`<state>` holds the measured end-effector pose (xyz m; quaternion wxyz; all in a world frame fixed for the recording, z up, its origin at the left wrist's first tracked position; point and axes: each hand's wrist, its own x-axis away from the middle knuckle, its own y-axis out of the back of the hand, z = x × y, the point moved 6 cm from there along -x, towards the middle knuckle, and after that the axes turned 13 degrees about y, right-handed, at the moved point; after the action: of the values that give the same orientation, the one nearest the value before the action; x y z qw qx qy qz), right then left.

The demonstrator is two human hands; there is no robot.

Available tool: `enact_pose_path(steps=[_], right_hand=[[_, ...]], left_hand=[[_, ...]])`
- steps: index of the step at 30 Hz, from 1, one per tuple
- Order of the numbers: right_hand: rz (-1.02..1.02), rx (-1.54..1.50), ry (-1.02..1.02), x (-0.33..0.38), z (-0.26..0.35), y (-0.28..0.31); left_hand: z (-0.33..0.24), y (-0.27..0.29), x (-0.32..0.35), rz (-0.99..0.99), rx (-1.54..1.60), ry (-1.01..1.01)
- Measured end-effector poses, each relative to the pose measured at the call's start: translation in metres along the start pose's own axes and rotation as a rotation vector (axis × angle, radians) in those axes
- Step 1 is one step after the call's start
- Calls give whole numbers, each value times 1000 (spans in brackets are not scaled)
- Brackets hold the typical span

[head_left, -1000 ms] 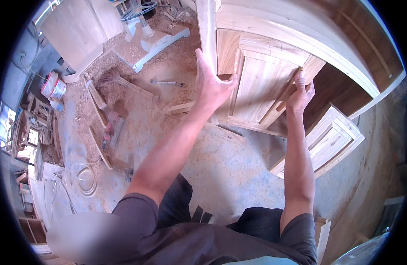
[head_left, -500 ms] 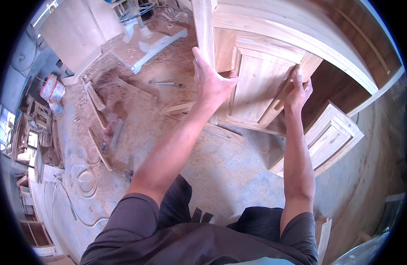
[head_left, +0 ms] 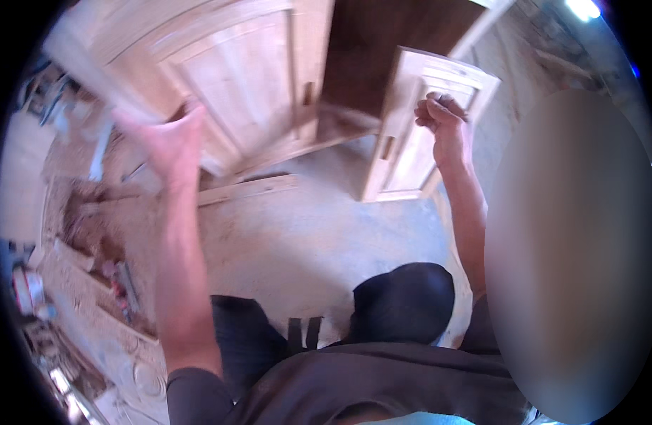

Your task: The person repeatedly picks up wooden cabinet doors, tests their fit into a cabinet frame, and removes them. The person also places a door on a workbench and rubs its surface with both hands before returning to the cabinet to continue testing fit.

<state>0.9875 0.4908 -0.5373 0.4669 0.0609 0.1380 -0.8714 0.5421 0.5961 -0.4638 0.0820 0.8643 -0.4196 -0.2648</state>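
My left hand (head_left: pixel 167 138) is wrapped round the edge of a pale wooden cabinet's frame (head_left: pixel 103 81), thumb and fingers on either side, somewhat blurred. Beside it a panelled cabinet door (head_left: pixel 234 78) sits in the front, with a small slot-shaped recess near its right edge. To the right, a second panelled door (head_left: pixel 400 163) stands out from the cabinet's dark opening (head_left: pixel 358 60). In front of its upper part is my right hand (head_left: pixel 443 117), fingers curled in. Whether it holds anything or touches that door, I cannot tell.
A wooden strip (head_left: pixel 248 190) lies on the dusty floor below the cabinet. At left are sawdust, wood offcuts (head_left: pixel 75 255) and a white and red bucket (head_left: pixel 29 290). A large blurred patch hides the right side.
The view has swung right, so the cabinet sits further left. My right hand has left the edge of the first door and moved right, in front of the second. My left hand stays on the frame.
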Motion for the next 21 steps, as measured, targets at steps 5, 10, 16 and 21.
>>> enact_pose_path(steps=[5, 10, 16, 21], right_hand=[[-276, -176, -266, -12, -57, 75], [-126, 35, -86, -17, -27, 23], [124, 1155, 1009, -51, 73, -30], [517, 1507, 1394, -56, 54, -36]], left_hand=[[-9, 1, 5, 52, -112, 86], [-8, 0, 6, 42, -130, 101], [0, 1, -3, 20, -93, 34], [24, -8, -8, -49, -216, -63]])
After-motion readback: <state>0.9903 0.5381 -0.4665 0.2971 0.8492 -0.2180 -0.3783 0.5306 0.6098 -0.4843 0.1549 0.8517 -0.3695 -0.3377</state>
